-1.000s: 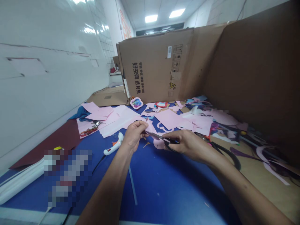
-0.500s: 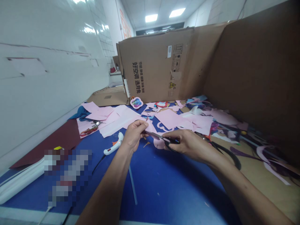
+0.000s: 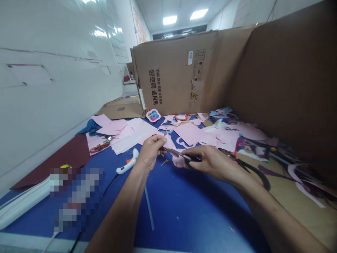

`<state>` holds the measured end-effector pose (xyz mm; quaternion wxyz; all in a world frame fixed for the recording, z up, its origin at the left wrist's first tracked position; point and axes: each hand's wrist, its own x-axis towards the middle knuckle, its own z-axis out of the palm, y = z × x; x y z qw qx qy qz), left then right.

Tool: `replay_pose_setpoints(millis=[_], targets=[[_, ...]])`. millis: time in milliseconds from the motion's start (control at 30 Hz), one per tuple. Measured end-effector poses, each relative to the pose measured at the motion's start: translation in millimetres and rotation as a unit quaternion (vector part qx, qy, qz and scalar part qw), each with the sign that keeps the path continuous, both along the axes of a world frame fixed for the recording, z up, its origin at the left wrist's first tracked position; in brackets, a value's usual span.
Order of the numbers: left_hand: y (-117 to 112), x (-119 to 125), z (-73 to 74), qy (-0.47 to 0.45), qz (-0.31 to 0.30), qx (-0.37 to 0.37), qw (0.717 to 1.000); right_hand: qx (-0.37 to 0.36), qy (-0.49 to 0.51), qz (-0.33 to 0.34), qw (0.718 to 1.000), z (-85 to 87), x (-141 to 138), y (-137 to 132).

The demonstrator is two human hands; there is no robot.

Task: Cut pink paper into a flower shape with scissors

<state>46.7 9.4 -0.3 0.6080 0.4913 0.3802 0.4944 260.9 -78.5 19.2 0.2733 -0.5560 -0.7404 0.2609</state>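
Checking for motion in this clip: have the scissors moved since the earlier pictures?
No, not visibly. Against the printed cardboard box, the scissors sit in the same place in the right hand, with no clear shift either way.

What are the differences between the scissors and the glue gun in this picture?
The scissors are in the right hand, blades at the pink paper; the glue gun lies on the blue table. The scissors have black handles, while the glue gun's body is white. The glue gun has a dark cord; the scissors have none. Both are hand tools.
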Motion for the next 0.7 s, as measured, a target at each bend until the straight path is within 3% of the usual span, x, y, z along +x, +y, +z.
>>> replay_pose_setpoints(millis=[333,533,700], targets=[[-1.8,3.9,0.0,-0.083,-0.007,-0.015,0.996,0.024,0.093,-0.003,0.995,-13.5,3.8,11.7],[-7.5,13.3,-3.4,-0.053,-0.051,-0.048,0.996,0.028,0.141,-0.004,0.990,-21.0,4.1,16.2],[-10.4,15.8,-3.1,-0.058,-0.046,-0.045,0.996,0.027,0.145,0.013,0.989,-22.9,3.6,15.3]])
